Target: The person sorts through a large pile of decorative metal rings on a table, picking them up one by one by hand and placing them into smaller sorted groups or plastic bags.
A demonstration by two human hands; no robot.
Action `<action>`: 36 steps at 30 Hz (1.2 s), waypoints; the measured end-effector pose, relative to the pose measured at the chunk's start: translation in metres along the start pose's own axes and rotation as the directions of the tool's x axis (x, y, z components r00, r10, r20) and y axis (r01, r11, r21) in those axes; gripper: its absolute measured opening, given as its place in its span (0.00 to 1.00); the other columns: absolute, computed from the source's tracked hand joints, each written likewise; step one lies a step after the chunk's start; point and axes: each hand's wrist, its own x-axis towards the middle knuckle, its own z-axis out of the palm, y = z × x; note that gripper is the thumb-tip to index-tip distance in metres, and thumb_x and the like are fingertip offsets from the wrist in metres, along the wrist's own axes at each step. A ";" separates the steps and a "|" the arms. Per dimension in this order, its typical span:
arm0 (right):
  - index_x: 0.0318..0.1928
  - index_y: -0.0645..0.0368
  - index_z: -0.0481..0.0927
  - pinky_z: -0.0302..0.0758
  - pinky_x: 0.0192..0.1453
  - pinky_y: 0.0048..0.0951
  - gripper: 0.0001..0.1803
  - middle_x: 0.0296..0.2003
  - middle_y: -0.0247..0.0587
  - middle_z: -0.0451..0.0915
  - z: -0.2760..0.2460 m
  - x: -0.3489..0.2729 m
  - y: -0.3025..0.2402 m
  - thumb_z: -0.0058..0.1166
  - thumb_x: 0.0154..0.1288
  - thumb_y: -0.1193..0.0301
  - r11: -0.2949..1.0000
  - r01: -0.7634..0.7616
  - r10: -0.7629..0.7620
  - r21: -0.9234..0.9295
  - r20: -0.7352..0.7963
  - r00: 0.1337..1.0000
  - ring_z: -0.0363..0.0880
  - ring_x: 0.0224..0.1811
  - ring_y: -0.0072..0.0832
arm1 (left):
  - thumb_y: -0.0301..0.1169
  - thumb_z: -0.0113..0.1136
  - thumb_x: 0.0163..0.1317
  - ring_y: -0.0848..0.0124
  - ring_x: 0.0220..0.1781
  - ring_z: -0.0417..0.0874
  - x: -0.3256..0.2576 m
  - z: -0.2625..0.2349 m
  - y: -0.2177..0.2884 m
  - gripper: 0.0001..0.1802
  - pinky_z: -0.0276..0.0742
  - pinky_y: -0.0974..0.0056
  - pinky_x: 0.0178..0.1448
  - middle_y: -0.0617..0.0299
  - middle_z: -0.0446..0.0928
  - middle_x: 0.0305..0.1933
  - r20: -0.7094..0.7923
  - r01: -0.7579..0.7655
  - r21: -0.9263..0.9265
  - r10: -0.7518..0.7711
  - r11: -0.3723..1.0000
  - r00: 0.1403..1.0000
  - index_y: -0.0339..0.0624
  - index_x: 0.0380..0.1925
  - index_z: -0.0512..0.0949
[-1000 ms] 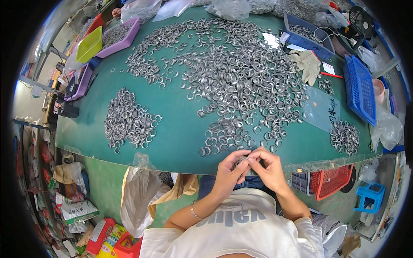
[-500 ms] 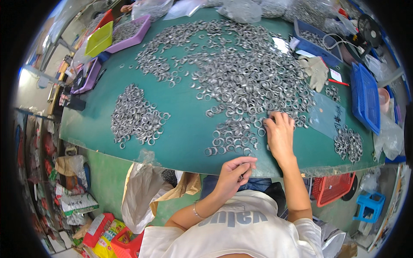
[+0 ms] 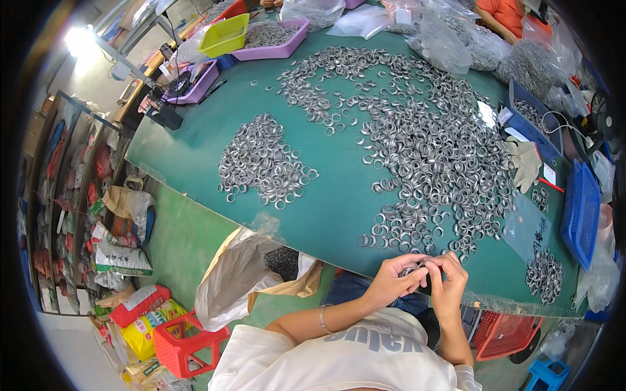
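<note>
Both hands meet at the near edge of the tabletop (image 3: 339, 215) in the head view: the left hand (image 3: 391, 281) and the right hand (image 3: 448, 279) are pressed together, fingertips pinched on a small metal ring (image 3: 417, 267) held between them, though the ring is mostly covered and its exact shape cannot be told. By judgement, the sorting is at an early to middle stage. A compact sorted heap (image 3: 264, 163) lies well apart on the left of the green surface, a small cluster (image 3: 544, 275) sits at the right edge, and the large loose spread of rings (image 3: 424, 143) in the middle is far bigger than either, so most of the stock appears unhandled. Rings are thin, round, bright grey metal with a dull shine; many overlap. The tabletop covering is smooth, matte green, with a clear film hanging over its near edge. Rigid plastic trays stand at the rim: a purple tray (image 3: 277, 36) holding more rings, a yellow-green tray (image 3: 225, 36) beside it and a blue tray (image 3: 580, 212) at the right. A crumpled clear plastic bag (image 3: 244, 274) hangs below the edge. A pale work glove (image 3: 525, 163) lies near the right side.
</note>
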 end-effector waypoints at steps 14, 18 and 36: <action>0.39 0.64 0.79 0.68 0.45 0.37 0.10 0.36 0.44 0.75 -0.042 0.036 0.042 0.56 0.53 0.80 0.873 0.013 -0.088 -0.487 -0.131 0.987 0.72 0.41 0.41 | 0.25 0.49 0.58 0.72 0.27 0.74 -0.001 -0.010 -0.004 0.14 0.66 0.72 0.23 0.54 0.77 0.32 -0.039 -0.003 -0.261 -0.008 0.965 0.999 0.29 0.42 0.78; 0.39 0.59 0.79 0.63 0.45 0.36 0.11 0.39 0.39 0.74 -0.032 0.038 0.061 0.57 0.52 0.78 0.740 -0.046 -0.010 -0.671 -0.079 0.997 0.70 0.43 0.37 | 0.28 0.50 0.61 0.73 0.26 0.72 -0.002 -0.008 -0.003 0.14 0.65 0.73 0.24 0.58 0.74 0.30 0.006 0.055 -0.303 -0.056 0.951 0.998 0.30 0.42 0.77; 0.34 0.62 0.83 0.68 0.33 0.21 0.05 0.26 0.32 0.80 -0.042 0.000 0.022 0.61 0.57 0.75 0.890 -0.398 0.342 0.222 0.249 0.906 0.70 0.28 0.17 | 0.28 0.50 0.66 0.81 0.16 0.63 0.003 -0.002 0.000 0.12 0.55 0.76 0.17 0.63 0.71 0.23 -0.073 0.085 -0.002 -0.085 0.996 0.994 0.32 0.44 0.76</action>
